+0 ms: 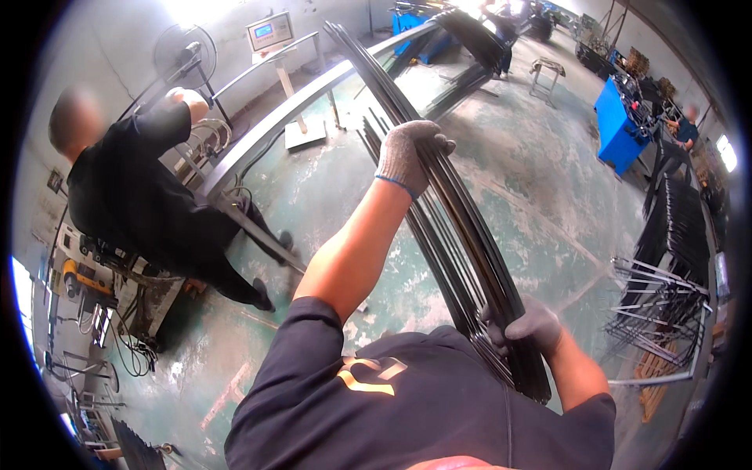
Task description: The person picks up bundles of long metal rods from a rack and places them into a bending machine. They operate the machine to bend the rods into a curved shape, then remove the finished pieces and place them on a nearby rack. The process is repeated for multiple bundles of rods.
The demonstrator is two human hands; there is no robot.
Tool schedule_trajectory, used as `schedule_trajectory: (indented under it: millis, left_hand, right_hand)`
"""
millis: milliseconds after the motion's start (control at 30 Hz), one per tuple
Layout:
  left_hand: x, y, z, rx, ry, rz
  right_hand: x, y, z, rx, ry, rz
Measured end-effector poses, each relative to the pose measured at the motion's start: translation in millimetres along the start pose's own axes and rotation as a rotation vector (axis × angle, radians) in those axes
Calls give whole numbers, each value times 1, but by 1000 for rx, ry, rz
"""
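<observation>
Bundle of long black bars (pixel 481 243) slants from 11 to 5 o'clock. Left hand (pixel 406 157), gloved, near 12: fingers wrapped around bars. Right hand (pixel 534 326), gloved, at 4: fingers gripping near lower end.

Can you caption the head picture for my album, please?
Gloved left hand and right hand hold long dark bars above a worn green floor.
</observation>
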State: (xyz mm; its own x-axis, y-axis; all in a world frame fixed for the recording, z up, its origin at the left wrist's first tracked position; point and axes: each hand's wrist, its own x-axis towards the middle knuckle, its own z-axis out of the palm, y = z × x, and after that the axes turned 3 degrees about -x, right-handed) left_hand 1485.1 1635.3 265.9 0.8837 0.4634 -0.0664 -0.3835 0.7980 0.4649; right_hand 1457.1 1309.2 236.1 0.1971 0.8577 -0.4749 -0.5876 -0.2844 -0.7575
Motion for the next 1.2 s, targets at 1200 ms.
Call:
schedule_trajectory:
  millis: [1200]
  left_hand:
    - [545,39,-37,-421,270,-101]
  right_hand:
    - [336,-408,-223,-177,-105,-494]
